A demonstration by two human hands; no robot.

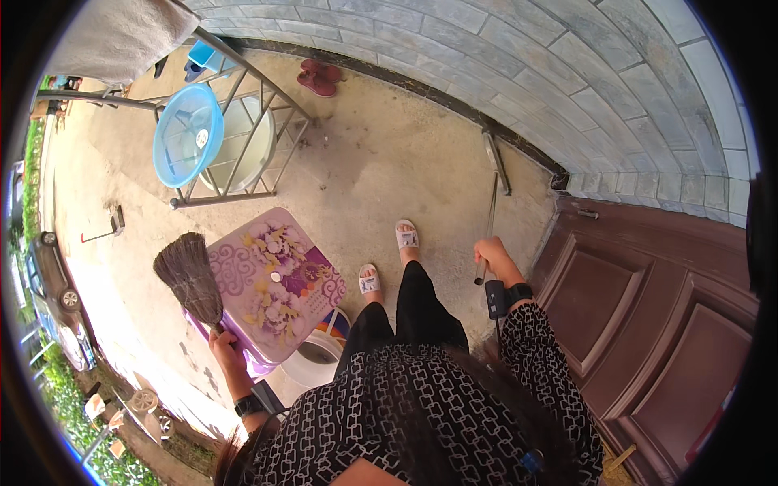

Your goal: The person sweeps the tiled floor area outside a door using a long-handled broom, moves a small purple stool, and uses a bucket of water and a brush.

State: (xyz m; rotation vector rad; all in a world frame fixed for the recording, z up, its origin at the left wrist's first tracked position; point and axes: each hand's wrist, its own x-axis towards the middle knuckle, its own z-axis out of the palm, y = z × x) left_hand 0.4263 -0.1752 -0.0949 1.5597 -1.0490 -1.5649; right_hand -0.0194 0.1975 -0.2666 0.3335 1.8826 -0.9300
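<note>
My left hand (224, 347) is closed around the short handle of a broom (188, 275), whose dark bristles point up and away from me. The bristles are beside a purple plastic stool (275, 279) with a flower-patterned top. In my right hand (496, 257) is the thin metal handle of a long-handled tool (497, 164). Its narrow grey head rests on the floor by the wall; whether it is a mop or a squeegee I cannot tell. A white bucket (312, 360) stands between the stool and my legs, partly hidden.
At the upper left, a metal rack (227, 197) holds a blue basin (188, 134) and a pale basin (258, 146). Dark red shoes (320, 78) lie near the tiled wall (519, 49). A brown panelled door (600, 300) borders the right. A long-handled dustpan (118, 219) is on the left.
</note>
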